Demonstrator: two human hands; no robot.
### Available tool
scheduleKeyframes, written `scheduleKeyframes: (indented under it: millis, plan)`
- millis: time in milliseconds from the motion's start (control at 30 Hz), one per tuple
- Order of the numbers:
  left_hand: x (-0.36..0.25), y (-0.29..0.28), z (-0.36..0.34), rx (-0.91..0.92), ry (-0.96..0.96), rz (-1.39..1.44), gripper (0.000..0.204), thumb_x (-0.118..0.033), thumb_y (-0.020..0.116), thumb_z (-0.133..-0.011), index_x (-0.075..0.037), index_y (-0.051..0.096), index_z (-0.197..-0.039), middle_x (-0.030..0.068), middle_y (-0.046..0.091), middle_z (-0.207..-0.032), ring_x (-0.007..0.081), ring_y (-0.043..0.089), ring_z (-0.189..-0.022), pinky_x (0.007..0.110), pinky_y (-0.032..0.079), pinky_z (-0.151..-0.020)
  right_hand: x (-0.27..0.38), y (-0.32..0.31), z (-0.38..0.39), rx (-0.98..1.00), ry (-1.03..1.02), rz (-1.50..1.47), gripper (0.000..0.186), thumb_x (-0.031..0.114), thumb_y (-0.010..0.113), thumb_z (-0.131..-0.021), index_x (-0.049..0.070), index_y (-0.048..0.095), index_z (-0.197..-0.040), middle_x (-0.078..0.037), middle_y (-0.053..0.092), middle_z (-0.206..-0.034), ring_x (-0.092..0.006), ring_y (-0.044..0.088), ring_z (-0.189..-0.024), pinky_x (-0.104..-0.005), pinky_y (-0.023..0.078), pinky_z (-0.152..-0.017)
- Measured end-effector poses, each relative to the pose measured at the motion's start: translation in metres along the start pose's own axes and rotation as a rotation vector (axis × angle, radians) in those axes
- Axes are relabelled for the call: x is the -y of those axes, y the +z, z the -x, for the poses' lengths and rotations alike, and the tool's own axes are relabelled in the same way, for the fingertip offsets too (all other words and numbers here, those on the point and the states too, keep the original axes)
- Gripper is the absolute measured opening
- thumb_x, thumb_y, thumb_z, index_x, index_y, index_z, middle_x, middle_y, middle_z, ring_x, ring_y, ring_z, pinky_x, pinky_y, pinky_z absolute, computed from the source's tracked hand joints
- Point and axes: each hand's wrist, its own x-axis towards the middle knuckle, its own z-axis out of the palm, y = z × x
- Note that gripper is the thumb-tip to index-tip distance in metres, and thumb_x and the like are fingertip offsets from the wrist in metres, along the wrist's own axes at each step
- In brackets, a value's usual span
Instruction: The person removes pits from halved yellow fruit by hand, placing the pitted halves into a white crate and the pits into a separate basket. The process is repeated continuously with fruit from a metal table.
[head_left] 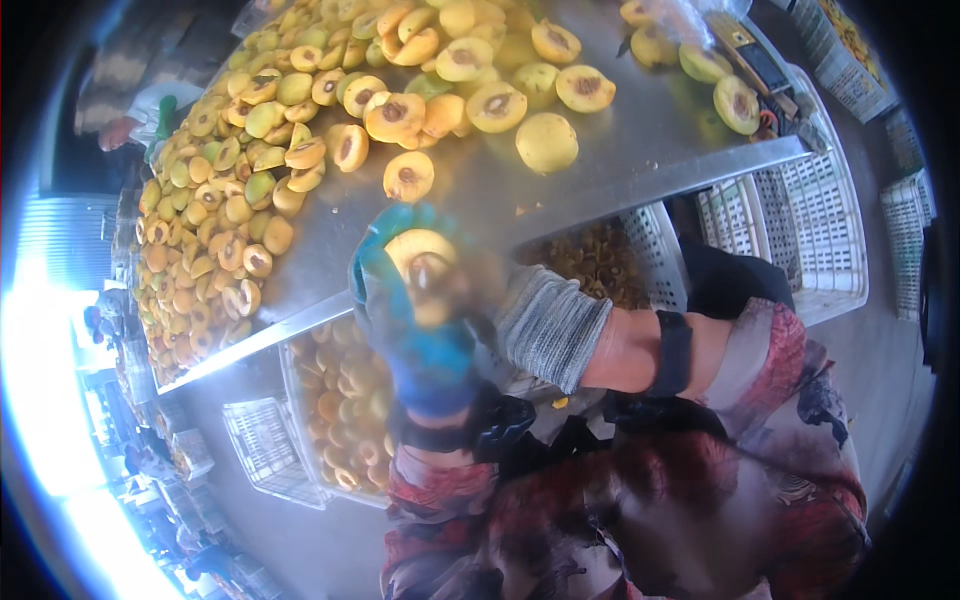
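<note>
My left hand, in a teal and blue glove, is closed around a yellow peach half just off the table's near edge. The cut face is turned up, and its brown centre shows. Close against its right side is my right hand, with a grey knitted cuff at the wrist. Motion blur smears its fingers, and whether they hold a tool is not visible. Beyond my hands, a large heap of halved yellow peaches covers much of the metal table, several with brown pits. A rounder yellow peach lies nearby.
Below the table's edge at left, a crate holds peach halves. Under the right side, brown pieces fill another container beside white plastic crates. A box-shaped device sits at the table's right end. Another person's green-gloved hand appears far left.
</note>
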Motion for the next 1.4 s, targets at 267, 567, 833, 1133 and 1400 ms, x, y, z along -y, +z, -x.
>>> scheduleKeyframes:
  millis: [267, 567, 833, 1133, 1400]
  plan:
    - [-0.013, 0.008, 0.005, -0.057, -0.060, 0.083, 0.038, -0.028, 0.043, -0.097, 0.005, 0.054, -0.111, 0.0137, 0.059, -0.100, 0.0208, 0.058, -0.086, 0.031, 0.048, -0.079, -0.010, 0.026, 0.006, -0.066, -0.001, -0.110, 0.026, 0.014, 0.050, -0.086, 0.003, 0.047, -0.109, -0.021, 0.059, -0.088, -0.0367, 0.060, -0.078, -0.0427, 0.047, -0.068]
    - [0.003, -0.008, -0.003, 0.092, -0.243, 0.312, 0.052, -0.042, 0.040, -0.097, 0.006, 0.052, -0.113, 0.0172, 0.061, -0.100, 0.0261, 0.062, -0.085, 0.037, 0.051, -0.076, 0.007, 0.000, 0.023, 0.166, 0.046, -0.052, 0.022, 0.020, 0.048, -0.088, 0.005, 0.052, -0.104, -0.017, 0.059, -0.091, -0.0321, 0.059, -0.081, -0.0412, 0.045, -0.073]
    - [0.004, -0.010, -0.002, 0.279, -0.073, 0.182, 0.033, -0.022, 0.047, -0.093, 0.007, 0.056, -0.107, 0.0163, 0.063, -0.097, 0.0225, 0.062, -0.083, 0.030, 0.050, -0.075, -0.008, 0.017, 0.035, 0.076, -0.484, 0.852, 0.019, 0.017, 0.044, -0.088, 0.007, 0.057, -0.096, -0.012, 0.059, -0.104, -0.0256, 0.054, -0.099, -0.0402, 0.039, -0.086]
    - [0.014, -0.020, -0.002, 0.243, -0.212, 0.130, 0.048, -0.037, 0.051, -0.091, 0.008, 0.056, -0.108, 0.0198, 0.064, -0.094, 0.0271, 0.064, -0.079, 0.036, 0.054, -0.074, -0.008, 0.020, 0.037, 0.083, -0.389, 0.424, 0.037, 0.016, 0.059, -0.080, 0.007, 0.051, -0.115, -0.006, 0.056, -0.101, -0.0169, 0.054, -0.098, -0.0310, 0.045, -0.083]
    - [0.011, -0.031, -0.005, 0.419, -0.256, 0.221, 0.036, -0.025, 0.050, -0.090, 0.006, 0.057, -0.107, 0.0155, 0.064, -0.095, 0.0231, 0.063, -0.084, 0.034, 0.052, -0.077, 0.014, 0.005, 0.033, 0.257, 0.129, -0.118, 0.046, 0.020, 0.058, -0.083, 0.003, 0.046, -0.123, -0.018, 0.055, -0.110, -0.0260, 0.057, -0.091, -0.0332, 0.045, -0.083]
